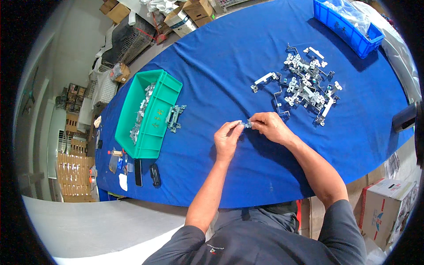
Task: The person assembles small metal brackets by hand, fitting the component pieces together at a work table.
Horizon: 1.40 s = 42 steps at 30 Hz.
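Observation:
Over the middle of the blue cloth, my left hand (229, 138) and my right hand (270, 126) meet with fingers pinched on one small metal bracket (246, 125). Most of that bracket is hidden behind the fingertips. To the right and farther off lies a loose heap of white and silver metal brackets (307, 90), some with thin bent rods. Left of my hands stands a green plastic bin (148, 152) holding more metal pieces (143, 112). A few brackets (175, 118) lie on the cloth against the bin's right side.
A blue crate (349, 37) with clear plastic bags stands at the far right. Near the left edge lie a phone (138, 172), a black tool (155, 175) and a white cloth (123, 181). A dark post (404, 118) juts in at the right. A carton (384, 212) sits below the table's right edge.

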Each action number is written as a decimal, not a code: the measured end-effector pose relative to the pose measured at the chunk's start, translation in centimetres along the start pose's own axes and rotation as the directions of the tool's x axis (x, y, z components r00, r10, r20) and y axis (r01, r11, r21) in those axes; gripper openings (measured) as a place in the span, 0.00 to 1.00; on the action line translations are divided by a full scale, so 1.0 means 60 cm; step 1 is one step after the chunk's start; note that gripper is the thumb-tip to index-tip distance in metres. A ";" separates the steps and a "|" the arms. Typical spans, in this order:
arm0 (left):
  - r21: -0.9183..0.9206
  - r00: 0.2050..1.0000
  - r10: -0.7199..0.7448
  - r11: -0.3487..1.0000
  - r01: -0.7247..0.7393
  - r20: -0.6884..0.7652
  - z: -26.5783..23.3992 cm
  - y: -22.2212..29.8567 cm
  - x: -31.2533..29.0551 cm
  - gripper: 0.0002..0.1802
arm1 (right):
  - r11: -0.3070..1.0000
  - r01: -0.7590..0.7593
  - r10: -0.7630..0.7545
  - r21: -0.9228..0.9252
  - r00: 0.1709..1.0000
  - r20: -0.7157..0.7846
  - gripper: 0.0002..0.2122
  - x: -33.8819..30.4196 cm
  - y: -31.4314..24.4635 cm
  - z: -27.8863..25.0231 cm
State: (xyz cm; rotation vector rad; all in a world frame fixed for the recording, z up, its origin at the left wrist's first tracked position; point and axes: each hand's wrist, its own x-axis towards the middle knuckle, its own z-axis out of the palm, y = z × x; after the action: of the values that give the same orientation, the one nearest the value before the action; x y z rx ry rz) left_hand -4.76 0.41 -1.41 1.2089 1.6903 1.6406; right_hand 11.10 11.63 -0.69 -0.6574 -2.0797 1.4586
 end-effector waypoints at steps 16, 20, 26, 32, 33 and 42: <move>0.206 0.982 0.102 0.969 -0.134 0.159 0.002 0.019 0.002 0.08 | 0.960 -0.020 0.050 0.281 0.994 -0.097 0.10 0.002 0.002 0.004; 0.089 0.998 0.067 0.994 -0.067 0.003 0.000 0.008 0.000 0.08 | 0.928 -0.144 0.187 0.343 0.978 -0.096 0.11 0.003 -0.004 0.000; -0.069 0.995 -0.068 0.996 0.063 -0.067 0.000 0.005 -0.002 0.08 | 1.000 -0.003 0.003 0.004 1.000 -0.022 0.09 0.000 0.002 0.003; -0.043 0.999 -0.004 0.999 0.002 -0.032 0.001 0.002 0.000 0.09 | 1.000 0.005 -0.005 -0.018 1.000 0.003 0.09 0.000 -0.005 -0.001; -0.024 1.000 0.000 1.000 -0.001 -0.023 0.000 0.001 0.000 0.09 | 1.000 -0.012 0.012 -0.004 1.000 0.026 0.09 0.000 -0.007 -0.001; 0.094 0.998 0.047 0.994 -0.051 0.051 0.001 0.009 0.001 0.09 | 0.952 -0.107 0.102 0.288 0.994 0.032 0.10 0.000 -0.002 -0.002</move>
State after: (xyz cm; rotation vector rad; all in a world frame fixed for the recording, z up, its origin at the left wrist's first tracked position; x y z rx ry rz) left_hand -4.61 0.41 -0.89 1.3350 1.7392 1.5609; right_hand 11.18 11.67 -0.56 -0.6464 -1.8141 1.7895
